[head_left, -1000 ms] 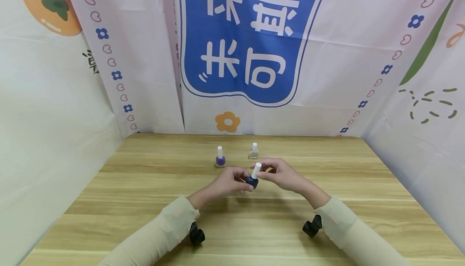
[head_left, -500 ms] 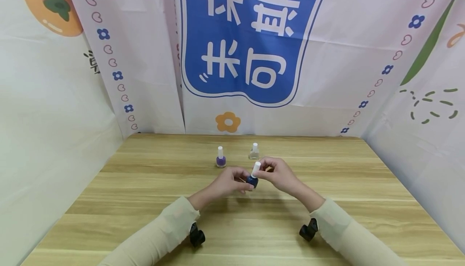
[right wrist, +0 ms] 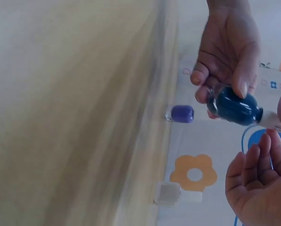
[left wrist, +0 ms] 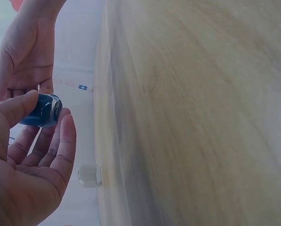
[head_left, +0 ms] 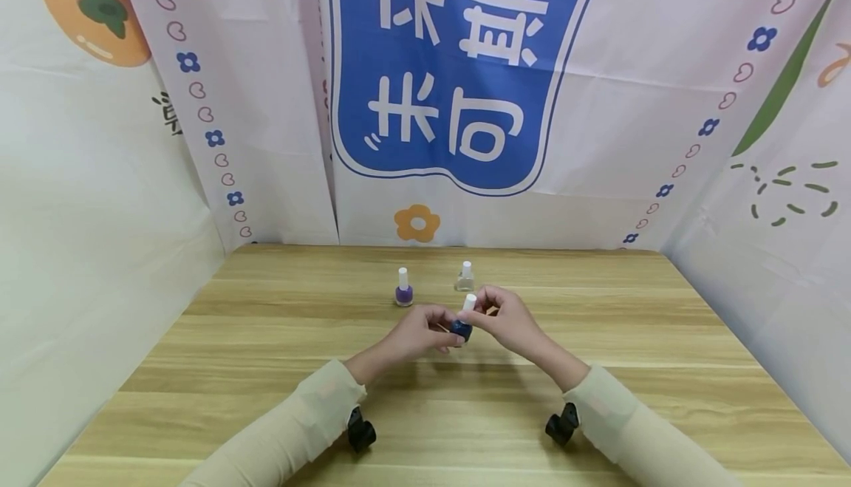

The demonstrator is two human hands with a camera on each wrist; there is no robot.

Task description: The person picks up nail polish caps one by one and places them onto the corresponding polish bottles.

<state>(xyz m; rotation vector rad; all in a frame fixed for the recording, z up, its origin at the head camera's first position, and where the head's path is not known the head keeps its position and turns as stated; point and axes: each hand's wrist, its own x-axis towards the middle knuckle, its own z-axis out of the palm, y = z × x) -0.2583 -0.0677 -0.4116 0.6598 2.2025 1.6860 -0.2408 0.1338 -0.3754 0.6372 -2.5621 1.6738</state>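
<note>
A dark blue nail polish bottle (head_left: 461, 330) with a white cap (head_left: 469, 302) is held above the table, slightly tilted. My left hand (head_left: 419, 335) pinches its glass body between thumb and fingers, seen closely in the left wrist view on the blue bottle (left wrist: 45, 111). My right hand (head_left: 508, 321) grips the white cap; in the right wrist view its thumb and fingers meet at the cap (right wrist: 271, 120). Behind the hands stand a purple nail polish bottle (head_left: 403, 295) and a clear nail polish bottle (head_left: 465, 278), both upright with white caps.
The wood-grain table (head_left: 266, 339) ends at a printed cloth backdrop (head_left: 612, 125), with cloth walls at both sides. Small black cameras (head_left: 361, 431) hang from the wrists. The clear bottle is just beyond the right hand.
My right hand has shifted slightly left and its fingers sit lower on the white cap. The left hand and the blue bottle are nearly still; the standing bottles are unmoved.
</note>
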